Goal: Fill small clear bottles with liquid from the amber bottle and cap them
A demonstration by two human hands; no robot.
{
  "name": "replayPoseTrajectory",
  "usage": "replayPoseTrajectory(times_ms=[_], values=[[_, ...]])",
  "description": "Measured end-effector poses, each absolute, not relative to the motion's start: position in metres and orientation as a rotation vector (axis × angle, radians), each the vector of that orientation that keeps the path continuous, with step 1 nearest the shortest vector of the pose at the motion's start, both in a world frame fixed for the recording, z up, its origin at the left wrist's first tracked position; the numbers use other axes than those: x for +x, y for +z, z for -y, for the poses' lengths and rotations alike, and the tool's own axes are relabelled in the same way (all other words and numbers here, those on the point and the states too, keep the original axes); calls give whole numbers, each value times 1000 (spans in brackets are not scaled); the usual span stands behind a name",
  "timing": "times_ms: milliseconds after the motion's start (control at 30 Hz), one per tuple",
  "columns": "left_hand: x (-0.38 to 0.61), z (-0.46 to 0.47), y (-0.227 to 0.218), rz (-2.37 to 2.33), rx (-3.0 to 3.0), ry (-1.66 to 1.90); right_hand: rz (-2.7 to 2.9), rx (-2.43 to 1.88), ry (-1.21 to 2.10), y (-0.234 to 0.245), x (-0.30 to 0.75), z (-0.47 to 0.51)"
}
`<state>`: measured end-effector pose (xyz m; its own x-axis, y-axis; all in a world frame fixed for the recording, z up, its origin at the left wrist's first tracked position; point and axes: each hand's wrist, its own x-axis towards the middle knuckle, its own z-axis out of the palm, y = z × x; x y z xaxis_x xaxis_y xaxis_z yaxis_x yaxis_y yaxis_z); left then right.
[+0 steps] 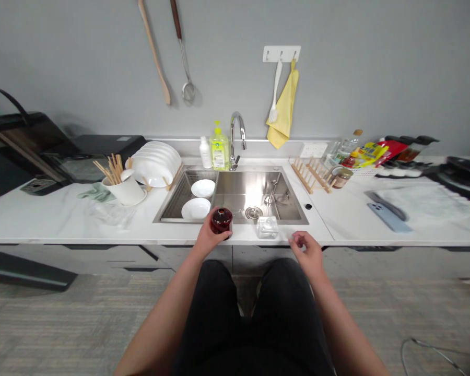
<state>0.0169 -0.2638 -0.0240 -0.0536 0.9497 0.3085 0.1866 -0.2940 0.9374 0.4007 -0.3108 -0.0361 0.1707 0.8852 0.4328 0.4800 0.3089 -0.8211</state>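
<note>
My left hand (210,233) is wrapped around a dark red glass bottle (221,221) at the front edge of the sink. The bottle stands upright with its narrow mouth uncovered. To its right, a clear, box-shaped container (267,227) sits on the counter's front rim; what is in it I cannot make out. Just right of that container, my right hand (306,249) hovers at the counter edge with curled fingers. Anything between those fingers is too small to tell. A small black cap-like piece (308,207) lies on the counter beyond my right hand.
Two white bowls (196,208) sit in the left part of the steel sink (297,209), below the faucet (237,136). Left are a plate rack (152,162) and a chopstick holder (125,191). Right are a wooden rack (311,175), a jar (342,178) and a phone (389,217).
</note>
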Motion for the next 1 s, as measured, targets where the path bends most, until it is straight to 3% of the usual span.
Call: replayPoseTrajectory(times_ms=[233, 333, 400, 467, 800, 1000], values=[[-61, 299, -26, -1419, 1551, 1647, 1665, -1277, 295, -36, 394, 320], [-149, 310, -12, -2094, 1305, 1847, 1721, -1277, 287, -38, 396, 310], [-203, 314, 0, -2658, 1181, 1552, 1769, -1258, 342, -40, 395, 298], [-241, 315, 8, -2794, 1117, 1414, 1801, -1231, 421, -42, 391, 284], [-266, 299, 5, -2767, 970, 1398, 1893, -1255, 527, -37, 378, 246], [-250, 305, 15, -2525, 1012, 1760, 1812, -1223, 732, -37, 378, 243]])
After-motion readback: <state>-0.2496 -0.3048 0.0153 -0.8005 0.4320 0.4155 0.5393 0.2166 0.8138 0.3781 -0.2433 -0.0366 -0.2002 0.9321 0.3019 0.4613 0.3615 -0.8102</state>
